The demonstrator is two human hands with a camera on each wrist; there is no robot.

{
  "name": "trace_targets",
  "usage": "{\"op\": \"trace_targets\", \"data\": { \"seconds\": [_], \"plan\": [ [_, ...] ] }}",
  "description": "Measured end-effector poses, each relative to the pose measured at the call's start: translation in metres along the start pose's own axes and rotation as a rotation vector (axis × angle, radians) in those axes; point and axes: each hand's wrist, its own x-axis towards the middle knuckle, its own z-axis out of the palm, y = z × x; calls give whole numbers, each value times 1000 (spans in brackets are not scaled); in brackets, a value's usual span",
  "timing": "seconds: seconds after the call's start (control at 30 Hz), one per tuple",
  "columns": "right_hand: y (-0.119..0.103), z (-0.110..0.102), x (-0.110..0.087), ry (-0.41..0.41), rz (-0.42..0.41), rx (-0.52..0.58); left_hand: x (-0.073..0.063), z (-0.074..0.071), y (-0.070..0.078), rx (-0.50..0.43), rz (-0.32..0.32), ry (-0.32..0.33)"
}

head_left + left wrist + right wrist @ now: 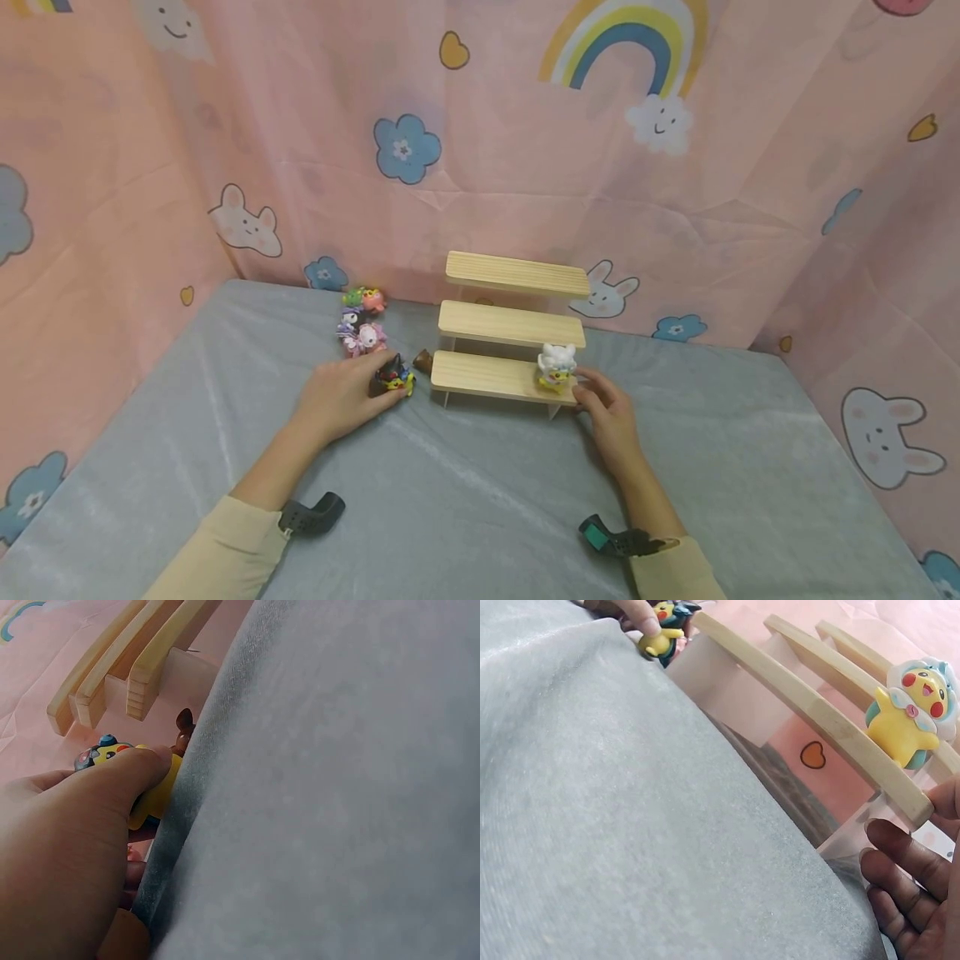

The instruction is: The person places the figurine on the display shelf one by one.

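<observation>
My left hand [341, 398] grips a Pikachu figurine [395, 375] in a dark hat, with thumb and fingers on either side of it. In the left wrist view the thumb covers part of its yellow body [159, 796]. A three-step wooden display shelf [480, 375] stands right of that hand. On the right end of its lowest step, a Pikachu figurine [557, 368] in a white hood stands upright. My right hand [611, 417] holds that end of the step, close beside the hooded figurine. In the right wrist view its lower fingers [904, 877] hang loosely curled below the board.
Several small colourful figurines [363, 323] cluster behind my left hand. A small brown object [423, 361] lies by the shelf's left end. Grey cloth [480, 508] covers the table, and a pink patterned curtain [337, 125] hangs behind and at the sides.
</observation>
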Motion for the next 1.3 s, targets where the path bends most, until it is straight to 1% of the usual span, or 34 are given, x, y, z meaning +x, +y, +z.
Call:
{"op": "trace_targets", "data": {
  "seconds": [0.33, 0.63, 0.97, 1.3],
  "plan": [
    [-1, 0, 0, 1, 14, -6, 0, -1, 0, 1, 7, 13],
    [-2, 1, 0, 0, 15, -8, 1, -2, 2, 18, -4, -7],
    [-4, 0, 0, -10, 16, 8, 2, -2, 2, 19, -6, 9],
    [-3, 1, 0, -5, 22, -1, 2, 0, 1, 37, -9, -8]
  ]
}}
